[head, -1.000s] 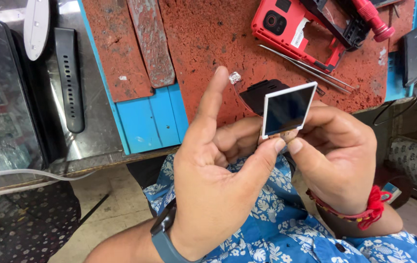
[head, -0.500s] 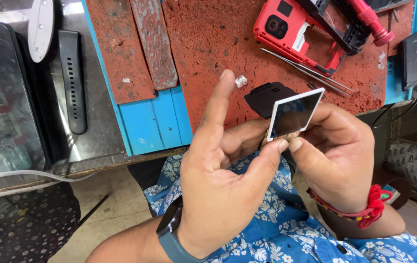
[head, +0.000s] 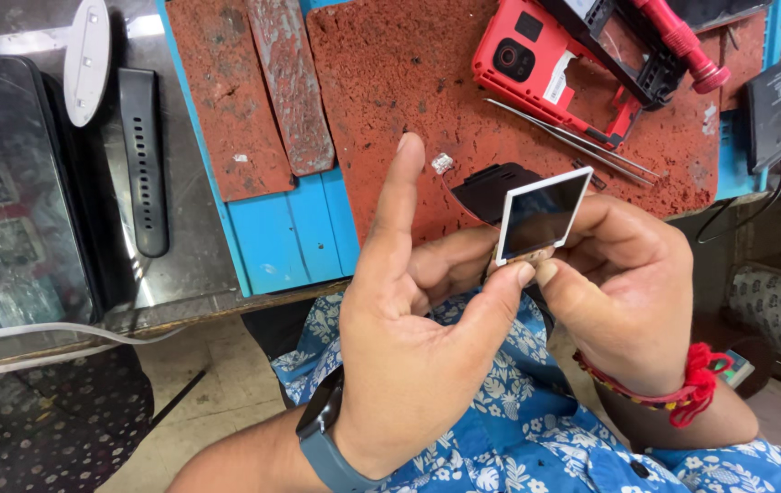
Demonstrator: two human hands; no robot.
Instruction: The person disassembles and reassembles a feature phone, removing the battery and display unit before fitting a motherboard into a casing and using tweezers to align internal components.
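A person's two bare hands held a small square smartwatch screen [head: 542, 215], white-edged with dark glass, just above the near edge of a repair bench. The left hand [head: 418, 338] pinched the screen's lower corner with the thumb, forefinger raised straight. The right hand [head: 623, 274] closed around the screen's lower right side and the black watch body [head: 491, 190] behind it. A thin wire [head: 452, 187] ran from the body to a small white connector [head: 442, 163]. Doing this well likely meant gripping only the frame edges and keeping that wire slack. Open room lay over the red mat [head: 390, 82]; tweezers [head: 573, 139] and a red phone shell [head: 545, 64] crowded the far right, a black strap [head: 144, 160] the left.
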